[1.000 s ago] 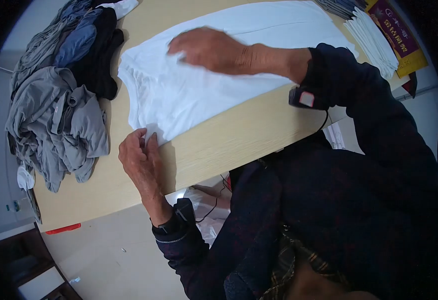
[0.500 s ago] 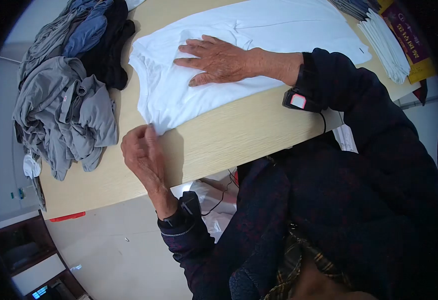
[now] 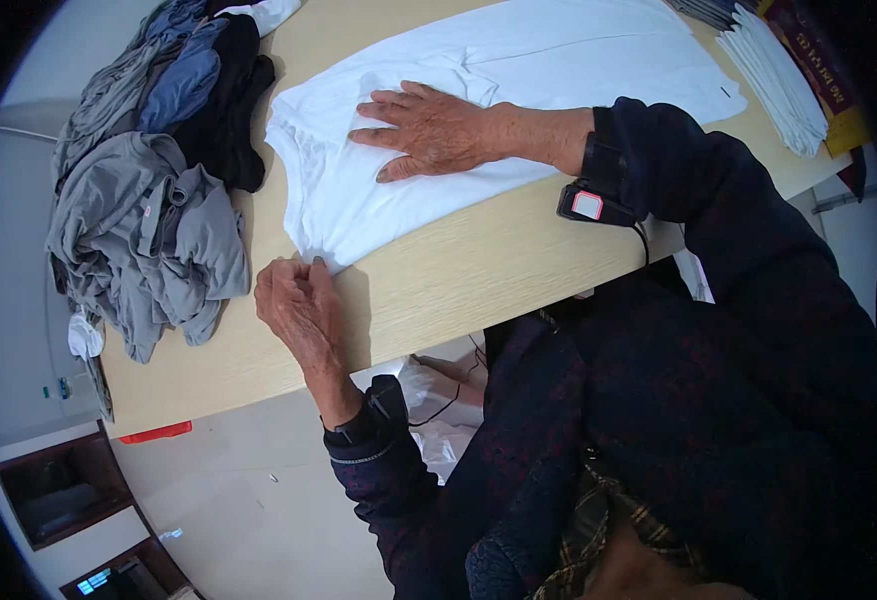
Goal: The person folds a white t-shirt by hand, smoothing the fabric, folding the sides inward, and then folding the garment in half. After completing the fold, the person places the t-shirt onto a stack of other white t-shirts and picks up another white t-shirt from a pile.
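Note:
A white garment (image 3: 378,215) lies spread over the wooden table, its gathered edge toward the left and a small dark mark at its far right corner. My right hand (image 3: 436,130) rests flat on it with fingers spread, palm down on the cloth. At the garment's near left corner, my left hand (image 3: 301,305) has its fingers curled and pinched together on the fabric edge. The fingertips are partly hidden by the back of that hand.
A heap of grey, blue and black clothes (image 3: 148,240) sits on the table's left side. At the right end lie a stack of folded white cloths (image 3: 776,85) and a dark red and yellow package (image 3: 820,70). The table's near edge (image 3: 458,335) runs before my body.
The view has shifted slightly, so the table and clothes appear a little further right. My left hand's fingers stay at the garment's corner; my right hand stays flat on the cloth.

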`<state>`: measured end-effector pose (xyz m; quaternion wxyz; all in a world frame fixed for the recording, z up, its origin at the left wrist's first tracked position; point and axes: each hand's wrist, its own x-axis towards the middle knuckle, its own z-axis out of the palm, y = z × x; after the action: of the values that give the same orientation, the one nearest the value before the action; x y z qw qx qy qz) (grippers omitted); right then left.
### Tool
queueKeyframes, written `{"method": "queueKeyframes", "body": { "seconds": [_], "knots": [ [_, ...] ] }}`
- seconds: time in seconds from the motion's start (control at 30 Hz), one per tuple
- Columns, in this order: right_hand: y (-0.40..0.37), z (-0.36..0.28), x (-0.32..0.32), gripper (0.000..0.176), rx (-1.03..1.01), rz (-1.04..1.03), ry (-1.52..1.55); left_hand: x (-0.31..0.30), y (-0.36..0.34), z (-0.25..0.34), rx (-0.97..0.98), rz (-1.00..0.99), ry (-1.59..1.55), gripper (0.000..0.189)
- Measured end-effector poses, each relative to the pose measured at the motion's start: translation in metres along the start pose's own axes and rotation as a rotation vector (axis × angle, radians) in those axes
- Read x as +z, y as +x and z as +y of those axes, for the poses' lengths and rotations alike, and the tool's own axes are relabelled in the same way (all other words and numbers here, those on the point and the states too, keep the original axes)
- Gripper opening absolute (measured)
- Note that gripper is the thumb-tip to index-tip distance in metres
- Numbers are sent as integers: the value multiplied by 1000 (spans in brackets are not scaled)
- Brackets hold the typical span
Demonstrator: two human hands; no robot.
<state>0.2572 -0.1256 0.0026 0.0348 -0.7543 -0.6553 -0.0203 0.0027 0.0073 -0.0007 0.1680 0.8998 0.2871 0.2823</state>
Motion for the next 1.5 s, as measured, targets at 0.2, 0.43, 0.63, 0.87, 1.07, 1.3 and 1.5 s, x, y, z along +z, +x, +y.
{"method": "queueKeyframes", "body": {
  "seconds": [0.2, 0.43, 0.63, 0.87, 1.07, 1.3, 1.5],
  "knots": [
    [3, -1, -2, 71, -18, 78, 68, 11, -11, 17, 401, 176, 101, 36],
    [-71, -69, 4, 83, -143, 161, 236, 7, -24, 44, 275, -438, 327, 86],
    [-107, -47, -6, 76, -127, 193, 293, 4, -26, 48, 229, -478, 347, 86],
    [-165, 5, -21, 73, -11, 154, 277, 6, -27, 42, 247, -450, 339, 76],
    [-200, 43, -28, 69, 107, 115, 238, 6, -11, 88, 244, -351, 353, 77],
    [-198, 70, -10, 67, 165, 245, 201, 71, 34, 174, 584, -506, 284, 76],
    [-241, 135, 0, 68, 355, 262, 23, 106, 36, 165, 512, -598, 272, 82]
  ]
}}
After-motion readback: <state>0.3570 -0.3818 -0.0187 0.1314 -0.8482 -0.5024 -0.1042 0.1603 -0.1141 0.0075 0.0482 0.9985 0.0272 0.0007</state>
